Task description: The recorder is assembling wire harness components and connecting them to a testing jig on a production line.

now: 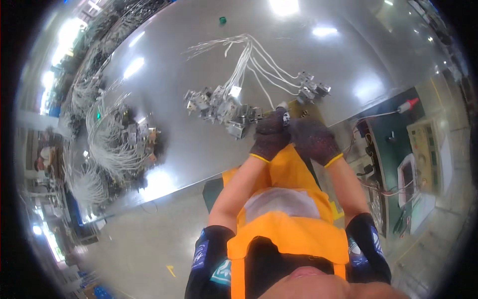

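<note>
Both of my hands wear dark gloves with yellow cuffs and meet at the table's near edge. My left hand (271, 132) is closed around a small metal part (286, 117) with a white wire running up from it. Pressed in beside it, my right hand (313, 139) is blurred, and its fingers cannot be made out. A heap of silvery metal parts (219, 105) lies just left of my hands, and a smaller cluster of them (313, 88) sits beyond. White wires (244, 60) from both groups join in a bundle with loose ends toward the far left.
The shiny metal table (184, 149) stretches away ahead. Many more wired parts (112, 142) are piled at its left. A brownish pad (318, 110) lies by my right hand. Further right are a green board (393, 134) with cables and a beige instrument (422, 149). A green bit (222, 20) lies far off.
</note>
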Action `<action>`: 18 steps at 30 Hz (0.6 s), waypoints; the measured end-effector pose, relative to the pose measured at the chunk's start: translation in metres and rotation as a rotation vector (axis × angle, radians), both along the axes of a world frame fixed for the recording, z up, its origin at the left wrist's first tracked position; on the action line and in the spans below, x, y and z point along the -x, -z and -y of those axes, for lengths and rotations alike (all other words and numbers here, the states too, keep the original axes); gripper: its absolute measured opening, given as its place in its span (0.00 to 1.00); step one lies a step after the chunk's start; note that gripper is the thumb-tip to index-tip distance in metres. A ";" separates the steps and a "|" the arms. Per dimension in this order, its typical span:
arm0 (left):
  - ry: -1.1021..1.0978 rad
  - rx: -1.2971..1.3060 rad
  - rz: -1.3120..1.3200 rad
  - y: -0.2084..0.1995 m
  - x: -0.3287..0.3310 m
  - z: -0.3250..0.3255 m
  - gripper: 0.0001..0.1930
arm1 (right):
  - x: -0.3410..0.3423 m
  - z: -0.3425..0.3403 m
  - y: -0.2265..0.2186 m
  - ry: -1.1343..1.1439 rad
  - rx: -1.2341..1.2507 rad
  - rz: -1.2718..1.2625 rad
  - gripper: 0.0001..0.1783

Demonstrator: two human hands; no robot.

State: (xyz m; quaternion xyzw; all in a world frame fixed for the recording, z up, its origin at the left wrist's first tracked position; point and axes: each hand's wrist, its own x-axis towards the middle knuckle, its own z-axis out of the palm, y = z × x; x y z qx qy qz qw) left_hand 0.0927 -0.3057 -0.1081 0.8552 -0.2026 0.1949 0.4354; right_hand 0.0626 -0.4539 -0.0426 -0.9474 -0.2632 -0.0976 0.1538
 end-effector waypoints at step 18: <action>0.142 0.269 -0.402 -0.070 0.017 -0.008 0.27 | -0.003 0.003 0.051 -0.079 -0.593 -0.056 0.19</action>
